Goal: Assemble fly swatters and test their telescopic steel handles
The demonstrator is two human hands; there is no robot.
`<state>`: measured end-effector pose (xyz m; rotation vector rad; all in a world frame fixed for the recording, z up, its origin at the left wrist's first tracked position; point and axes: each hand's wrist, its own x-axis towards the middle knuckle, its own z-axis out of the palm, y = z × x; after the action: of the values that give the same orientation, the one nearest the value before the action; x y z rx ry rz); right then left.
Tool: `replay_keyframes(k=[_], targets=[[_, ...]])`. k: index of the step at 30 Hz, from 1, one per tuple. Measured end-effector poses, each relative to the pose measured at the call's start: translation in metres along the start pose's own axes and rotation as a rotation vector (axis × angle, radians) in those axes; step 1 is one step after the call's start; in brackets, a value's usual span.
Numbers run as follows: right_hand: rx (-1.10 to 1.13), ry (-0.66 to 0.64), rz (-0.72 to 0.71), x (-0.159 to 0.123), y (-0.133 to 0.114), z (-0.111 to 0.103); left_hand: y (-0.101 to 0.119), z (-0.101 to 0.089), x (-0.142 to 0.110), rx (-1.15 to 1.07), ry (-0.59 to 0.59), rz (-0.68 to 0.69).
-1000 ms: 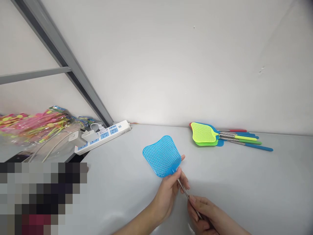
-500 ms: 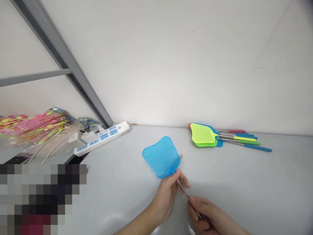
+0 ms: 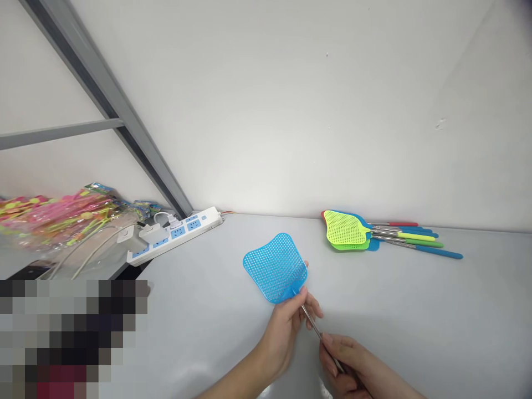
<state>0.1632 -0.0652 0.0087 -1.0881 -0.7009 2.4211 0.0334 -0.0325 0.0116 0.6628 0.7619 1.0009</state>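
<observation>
A blue fly swatter point(image 3: 274, 269) with a perforated head and a thin metal shaft is held above the grey table point(image 3: 199, 327), its head tilted up and to the left. My left hand point(image 3: 286, 327) grips it where the head meets the shaft, thumb on the blue neck. Lower down, my right hand point(image 3: 344, 363) is closed around the metal shaft. The swatter's grip end is hidden by my right hand and the frame's lower edge.
Several fly swatters point(image 3: 347, 228) in yellow, green, blue and red lie stacked by the wall at the right. To the left are a white power strip point(image 3: 178, 235) with plugs and cables, a grey metal frame point(image 3: 124, 127), and plastic-wrapped colourful goods point(image 3: 62, 216). A pixelated patch covers the lower left.
</observation>
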Motion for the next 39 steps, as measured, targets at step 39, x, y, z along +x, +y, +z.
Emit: replay_keyframes(k=[39], targets=[[0.047,0.05,0.006,-0.0013,-0.0005,-0.0002,-0.002,-0.0031,0.0009,0.03,-0.027,0.019]])
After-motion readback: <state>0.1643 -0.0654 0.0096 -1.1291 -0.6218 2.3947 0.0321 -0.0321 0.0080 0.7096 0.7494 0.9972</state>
